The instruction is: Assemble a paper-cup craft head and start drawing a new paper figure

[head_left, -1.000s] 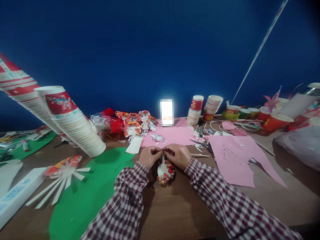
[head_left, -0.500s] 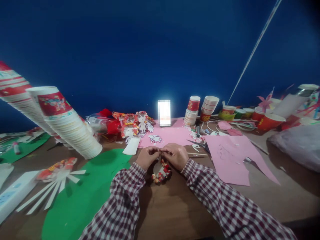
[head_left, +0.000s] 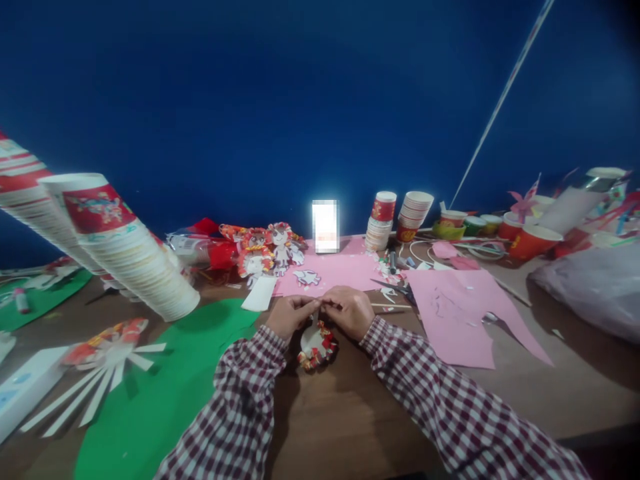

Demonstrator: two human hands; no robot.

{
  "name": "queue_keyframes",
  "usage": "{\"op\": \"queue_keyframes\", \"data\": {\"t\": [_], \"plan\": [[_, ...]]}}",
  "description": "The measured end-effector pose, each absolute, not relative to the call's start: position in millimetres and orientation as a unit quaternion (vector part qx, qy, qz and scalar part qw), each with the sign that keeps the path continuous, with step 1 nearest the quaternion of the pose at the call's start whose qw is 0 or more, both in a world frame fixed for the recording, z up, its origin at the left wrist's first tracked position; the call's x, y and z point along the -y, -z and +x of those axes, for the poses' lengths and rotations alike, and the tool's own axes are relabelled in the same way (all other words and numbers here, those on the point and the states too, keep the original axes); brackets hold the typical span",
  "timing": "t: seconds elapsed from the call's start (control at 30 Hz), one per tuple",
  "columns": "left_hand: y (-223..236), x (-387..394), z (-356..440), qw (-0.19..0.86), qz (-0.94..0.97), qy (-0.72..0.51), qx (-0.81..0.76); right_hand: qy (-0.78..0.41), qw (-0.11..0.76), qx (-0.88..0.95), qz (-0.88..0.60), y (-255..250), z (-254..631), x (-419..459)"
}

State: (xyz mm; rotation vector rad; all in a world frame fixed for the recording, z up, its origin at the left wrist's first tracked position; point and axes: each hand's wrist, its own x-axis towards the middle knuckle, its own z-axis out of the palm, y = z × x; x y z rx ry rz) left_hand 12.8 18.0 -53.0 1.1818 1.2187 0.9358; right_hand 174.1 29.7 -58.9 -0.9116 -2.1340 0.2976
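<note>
Between my two hands is a cut paper cup (head_left: 313, 343), pale in the middle, with a ring of curled red, yellow and white strips round it. My left hand (head_left: 289, 316) is closed in a pinch at its upper edge. Close against those fingertips, my right hand (head_left: 352, 313) pinches the same spot. What exactly lies between the fingertips is hidden. To the left, another cut cup (head_left: 110, 347) lies with its long white strips fanned out. A white paper piece (head_left: 259, 293) is just beyond my left hand. Scissors (head_left: 397, 288) lie past my right hand.
Tall leaning stacks of paper cups (head_left: 133, 247) stand at the left, over green paper (head_left: 165, 393). Paper-doll figures (head_left: 281, 248) stand at the back beside a bright pixelated rectangle (head_left: 325, 227). Pink paper (head_left: 453, 320), short cup stacks (head_left: 414, 217) and a plastic bag (head_left: 593, 287) are to the right.
The view has shifted slightly, so most things sit a little further left. The curled cup has turned a little below my fingers. Both hands keep their pinch.
</note>
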Motion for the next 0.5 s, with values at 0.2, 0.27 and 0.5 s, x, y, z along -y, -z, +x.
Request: {"op": "queue_keyframes", "data": {"t": [0.2,0.27,0.5], "plan": [[62.7,-21.1,10.4,0.525,0.489,-0.413,-0.561,-0.122,0.392,0.839,-0.358,56.4,172.3,-26.3],[64.6,-21.9,10.2,0.519,0.49,-0.412,-0.567,-0.124,0.394,0.836,-0.361,56.2,172.2,-25.9],[56.0,-18.8,12.8,0.504,0.506,-0.414,-0.564,-0.128,0.394,0.829,-0.376,56.1,171.5,-26.1]]}}
